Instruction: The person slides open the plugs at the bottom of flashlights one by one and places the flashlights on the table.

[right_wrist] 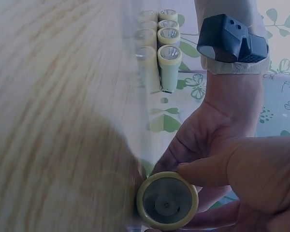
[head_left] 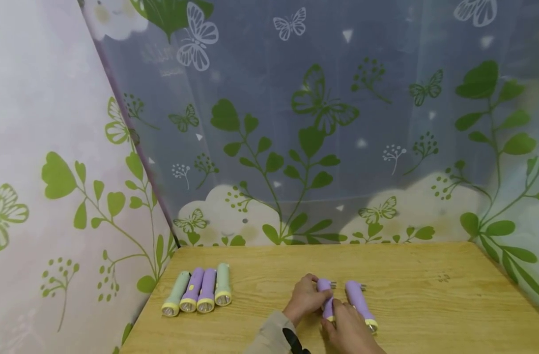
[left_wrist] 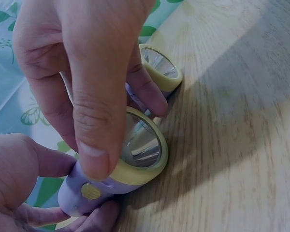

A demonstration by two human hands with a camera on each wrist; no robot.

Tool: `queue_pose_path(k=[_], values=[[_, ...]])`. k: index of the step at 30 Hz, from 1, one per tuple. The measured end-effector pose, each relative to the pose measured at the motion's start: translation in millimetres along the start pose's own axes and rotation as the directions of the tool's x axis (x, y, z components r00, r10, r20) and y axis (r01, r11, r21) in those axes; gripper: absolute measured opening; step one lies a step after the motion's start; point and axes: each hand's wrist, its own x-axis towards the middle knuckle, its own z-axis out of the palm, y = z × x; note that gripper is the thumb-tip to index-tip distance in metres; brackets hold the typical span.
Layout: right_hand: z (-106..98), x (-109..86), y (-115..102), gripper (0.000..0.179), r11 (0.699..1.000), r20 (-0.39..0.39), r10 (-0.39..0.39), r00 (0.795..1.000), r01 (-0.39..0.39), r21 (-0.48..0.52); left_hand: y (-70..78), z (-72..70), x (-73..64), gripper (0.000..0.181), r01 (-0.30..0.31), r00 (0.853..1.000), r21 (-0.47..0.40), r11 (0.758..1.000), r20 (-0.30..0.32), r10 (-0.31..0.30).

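A purple flashlight [head_left: 324,287] with a yellow rim lies on the table between both hands, its metal plug prongs out to the right. My left hand [head_left: 305,297] grips it near the back end; in the left wrist view, these fingers lie beside the yellow switch [left_wrist: 91,191]. My right hand [head_left: 351,327] pinches the head end, thumb near the rim around the clear lens [right_wrist: 167,200]. Just right of it lies a second purple flashlight [head_left: 357,297], also with prongs out, partly hidden behind the right hand.
At the table's left stand in a row a green flashlight [head_left: 176,292], two purple flashlights [head_left: 193,287] and another green flashlight [head_left: 223,282], lenses facing the near edge. The wooden table [head_left: 260,265] meets patterned curtains [head_left: 251,147] at the back and left.
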Motion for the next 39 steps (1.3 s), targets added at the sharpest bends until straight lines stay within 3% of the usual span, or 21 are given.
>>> queue_pose_path(k=[11, 19, 24, 31, 39], values=[[-2.9, 0.3, 1.7, 0.024, 1.000, 0.002, -0.014, 1.000, 0.014, -0.017, -0.7, 4.2, 1.2, 0.042, -0.038, 0.998, 0.097, 0.995, -0.052, 0.043], [-5.9, 2.5, 1.3, 0.023, 1.000, 0.046, 0.025, 0.999, -0.024, -0.006, -1.3, 2.2, -0.6, 0.044, -0.038, 0.998, 0.105, 0.994, -0.036, 0.042], [-10.7, 2.6, 0.5, 0.024, 1.000, 0.019, 0.019, 1.000, -0.019, 0.002, -2.1, 1.1, 1.2, 0.045, -0.042, 0.998, 0.121, 0.992, -0.038, 0.047], [-23.5, 7.9, -2.7, 0.048, 1.000, -0.001, 0.016, 1.000, -0.016, -0.019, 1.0, -5.6, 1.8, 0.049, -0.023, 1.000, 0.118, 0.993, -0.006, 0.024], [-36.3, 12.3, -9.2, 0.055, 1.000, 0.009, 0.022, 1.000, -0.022, 0.008, 8.6, -22.9, -0.8, 0.056, 0.042, 0.998, 0.083, 0.996, 0.041, -0.046]])
